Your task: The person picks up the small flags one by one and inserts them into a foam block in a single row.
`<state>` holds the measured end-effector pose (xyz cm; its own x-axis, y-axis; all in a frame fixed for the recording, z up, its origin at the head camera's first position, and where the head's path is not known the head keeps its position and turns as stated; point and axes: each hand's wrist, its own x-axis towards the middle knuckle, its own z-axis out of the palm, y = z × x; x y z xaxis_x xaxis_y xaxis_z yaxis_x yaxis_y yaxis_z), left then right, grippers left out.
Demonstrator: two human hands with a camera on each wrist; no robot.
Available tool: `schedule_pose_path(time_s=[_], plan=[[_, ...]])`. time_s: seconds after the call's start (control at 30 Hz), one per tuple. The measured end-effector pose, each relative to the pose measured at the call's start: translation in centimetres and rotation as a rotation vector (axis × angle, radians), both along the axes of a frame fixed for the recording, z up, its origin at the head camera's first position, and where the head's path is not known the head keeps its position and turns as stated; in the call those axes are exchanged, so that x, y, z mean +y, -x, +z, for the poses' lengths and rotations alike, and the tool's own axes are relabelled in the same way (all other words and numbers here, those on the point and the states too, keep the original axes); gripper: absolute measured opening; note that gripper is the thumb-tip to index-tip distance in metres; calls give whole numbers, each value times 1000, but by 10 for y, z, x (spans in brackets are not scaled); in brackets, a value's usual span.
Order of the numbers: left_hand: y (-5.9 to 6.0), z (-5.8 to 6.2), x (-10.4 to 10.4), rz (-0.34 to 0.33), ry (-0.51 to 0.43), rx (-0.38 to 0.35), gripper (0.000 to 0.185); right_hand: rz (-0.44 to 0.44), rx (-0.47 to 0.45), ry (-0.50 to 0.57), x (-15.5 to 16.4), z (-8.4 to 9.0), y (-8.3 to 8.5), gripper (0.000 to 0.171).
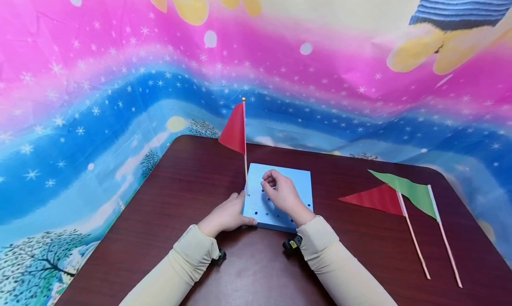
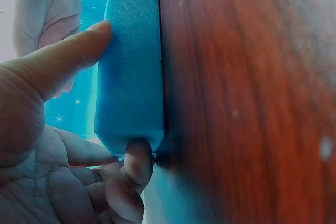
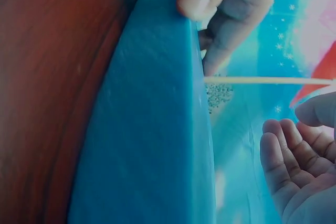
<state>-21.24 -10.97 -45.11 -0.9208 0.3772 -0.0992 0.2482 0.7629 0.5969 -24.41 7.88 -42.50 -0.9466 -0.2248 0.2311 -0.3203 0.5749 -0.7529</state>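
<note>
A square light-blue block (image 1: 300, 181) with several small holes in its top lies on the table. My left hand (image 1: 230, 213) grips its near left corner, thumb on the front edge and fingers against the left side. One red triangular flag (image 1: 235, 130) stands upright on a thin wooden stick in a hole by the block's left edge, its cloth pointing left. Over the block's top hovers my right hand (image 1: 283, 192); its fingers are loosely bent with nothing between them. In the right wrist view the flag's stick (image 3: 262, 80) rises from the block beyond the right hand's fingertips.
On the right of the dark wooden table (image 1: 168, 252) lie another red flag (image 1: 378, 200) and a green flag (image 1: 416, 191), their cloths overlapping and their sticks towards me. A colourful printed cloth (image 1: 280, 97) hangs behind the table's far edge.
</note>
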Motion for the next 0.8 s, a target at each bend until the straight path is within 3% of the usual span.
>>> schedule_pose_path(time_s=[0.4, 0.8], plan=[[-3, 0, 0, 29, 11, -16, 104, -3, -25, -83, 21, 8, -3, 15], [-1, -1, 0, 14, 31, 6, 105, -15, -24, -179, 66, 11, -6, 25]])
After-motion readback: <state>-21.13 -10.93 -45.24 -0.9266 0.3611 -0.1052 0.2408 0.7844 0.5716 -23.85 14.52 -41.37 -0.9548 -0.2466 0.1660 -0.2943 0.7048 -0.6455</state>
